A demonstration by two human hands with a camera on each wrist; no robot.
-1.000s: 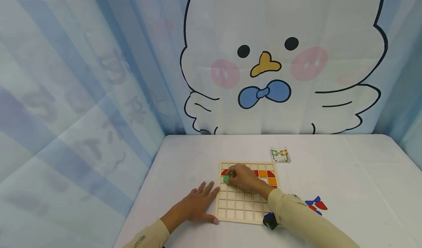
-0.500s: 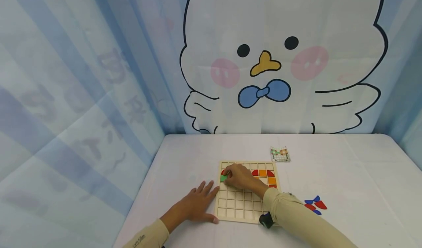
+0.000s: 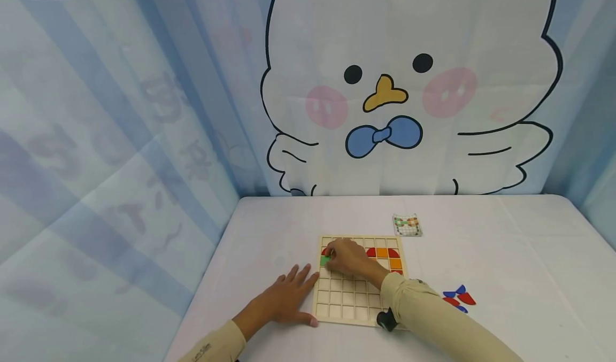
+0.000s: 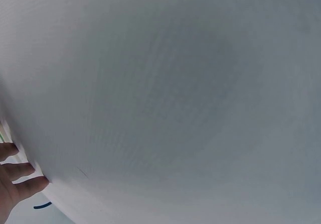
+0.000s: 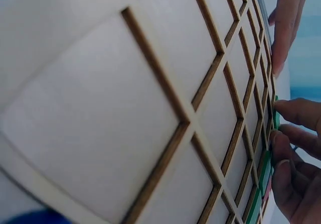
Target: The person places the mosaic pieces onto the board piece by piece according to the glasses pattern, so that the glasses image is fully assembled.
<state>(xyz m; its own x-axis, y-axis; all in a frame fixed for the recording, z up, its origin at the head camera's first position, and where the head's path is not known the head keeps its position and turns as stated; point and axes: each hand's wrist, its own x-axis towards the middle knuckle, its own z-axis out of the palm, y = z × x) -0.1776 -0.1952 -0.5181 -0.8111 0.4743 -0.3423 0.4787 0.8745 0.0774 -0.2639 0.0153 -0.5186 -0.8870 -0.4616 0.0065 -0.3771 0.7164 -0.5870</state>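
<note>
A wooden grid board (image 3: pixel 355 323) lies on the table. Over its upper left cells, my right hand (image 3: pixel 350 257) has curled fingers and pinches a green piece (image 5: pixel 277 114) at the grid. Another green piece (image 5: pixel 264 171) lies beside the fingertips in the right wrist view. A green square (image 3: pixel 324 261) shows at the board's left edge, with part of a red piece above it. My left hand (image 3: pixel 290 297) rests flat, fingers spread, beside the board's left edge. Red pieces (image 3: pixel 393 253) and orange pieces (image 3: pixel 395 263) sit in the upper right cells; my right hand hides the cells between.
Behind the board's right corner lies a small pattern card (image 3: pixel 407 225). Loose red pieces (image 3: pixel 466 298) and blue pieces (image 3: pixel 461 289) lie right of my right forearm. A black device (image 3: pixel 386 320) hangs under the right sleeve, over the board's near edge.
My right hand has shifted slightly left, and the green square has moved left to the board's edge column. My left hand stays beside the board.
</note>
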